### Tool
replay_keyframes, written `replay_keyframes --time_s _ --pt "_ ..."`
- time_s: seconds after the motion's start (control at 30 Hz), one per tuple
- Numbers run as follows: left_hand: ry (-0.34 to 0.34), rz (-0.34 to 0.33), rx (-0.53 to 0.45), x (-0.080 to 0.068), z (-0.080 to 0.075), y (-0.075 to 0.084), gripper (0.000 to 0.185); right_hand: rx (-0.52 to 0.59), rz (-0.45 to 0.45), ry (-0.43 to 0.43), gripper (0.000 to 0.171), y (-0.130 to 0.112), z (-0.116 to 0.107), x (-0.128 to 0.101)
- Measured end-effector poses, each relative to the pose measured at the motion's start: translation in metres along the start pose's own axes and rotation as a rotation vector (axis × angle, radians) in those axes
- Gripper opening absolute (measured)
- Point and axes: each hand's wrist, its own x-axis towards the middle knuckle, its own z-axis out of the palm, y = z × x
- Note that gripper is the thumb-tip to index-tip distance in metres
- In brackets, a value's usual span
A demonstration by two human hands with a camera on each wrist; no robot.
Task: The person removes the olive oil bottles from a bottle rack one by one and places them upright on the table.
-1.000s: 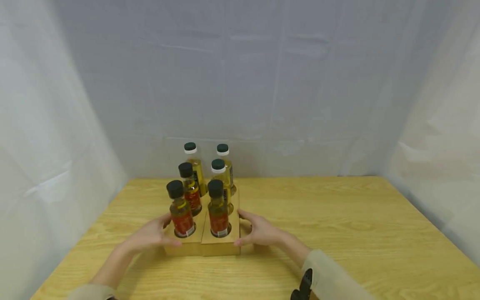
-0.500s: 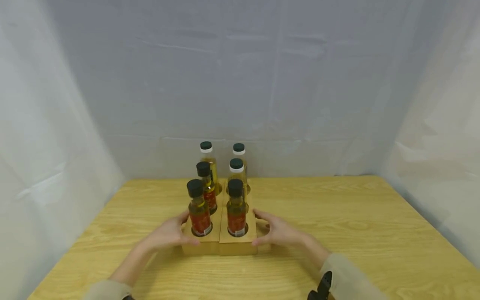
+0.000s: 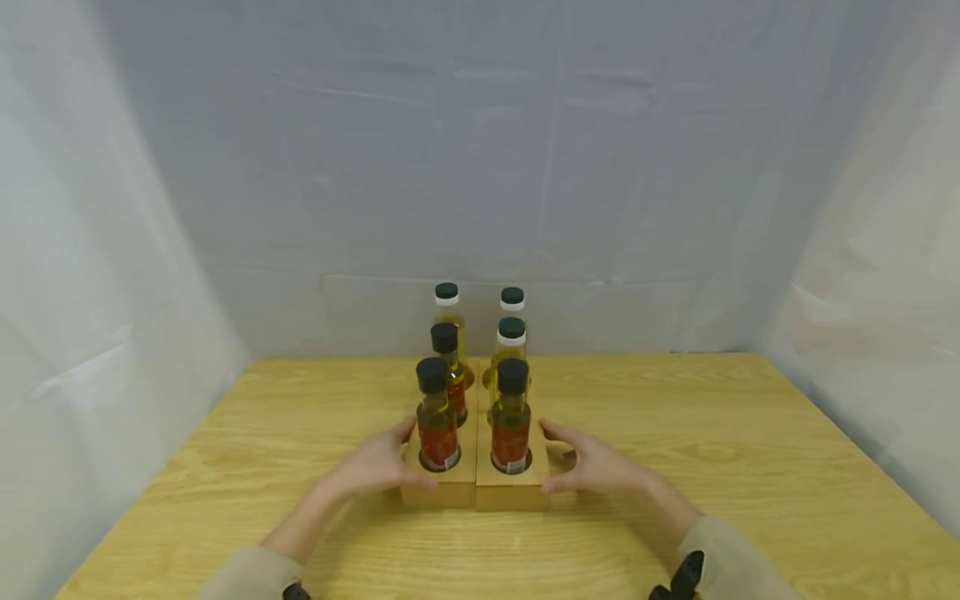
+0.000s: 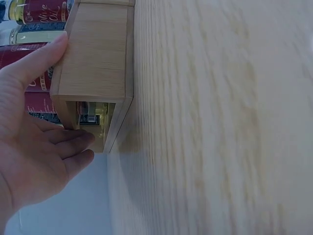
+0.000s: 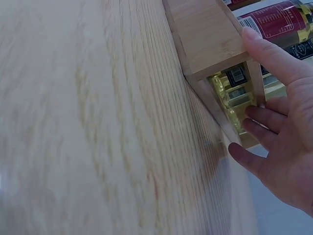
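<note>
Two wooden bottle holders stand side by side, the left holder [image 3: 450, 493] and the right holder [image 3: 517, 498], near the table's middle front. Several oil bottles stand upright in them: red-labelled, black-capped ones in front [image 3: 437, 417] and yellow ones with white collars behind [image 3: 512, 343]. My left hand [image 3: 416, 457] grips the left holder's side, thumb on its front corner. My right hand [image 3: 551, 457] grips the right holder's side the same way. In the left wrist view my left hand [image 4: 58, 98] reaches its fingers into the holder's [image 4: 98, 54] side opening. In the right wrist view my right hand [image 5: 254, 83] does likewise on its holder [image 5: 205, 34].
The light wooden table [image 3: 750, 467] stretches bare to the right and left of the holders. White cloth walls [image 3: 135, 250] close in the table at the back and on both sides.
Both holders with their bottles have slid to the right across the table, pressed between my two hands, which moved along with them.
</note>
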Motion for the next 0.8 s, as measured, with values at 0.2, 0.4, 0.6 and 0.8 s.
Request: replay_keyframes --time_s 0.2,0.4,0.6,0.8 --pt "0.008 -0.007 0.009 0.005 0.01 0.007 0.108 0.016 -0.001 -0.009 0.093 0.005 -0.008 -0.009" --pt "0.01 -0.017 -0.007 0.008 0.018 0.016 0.109 0.018 -0.008 -0.006 0.092 0.009 -0.016 -0.017" --pt "0.01 -0.002 -0.019 0.01 0.023 0.021 0.11 0.011 -0.017 -0.009 0.092 0.013 -0.022 -0.023" --pt "-0.002 -0.008 -0.025 0.011 0.025 0.025 0.112 0.0 -0.026 -0.022 0.091 0.014 -0.026 -0.026"
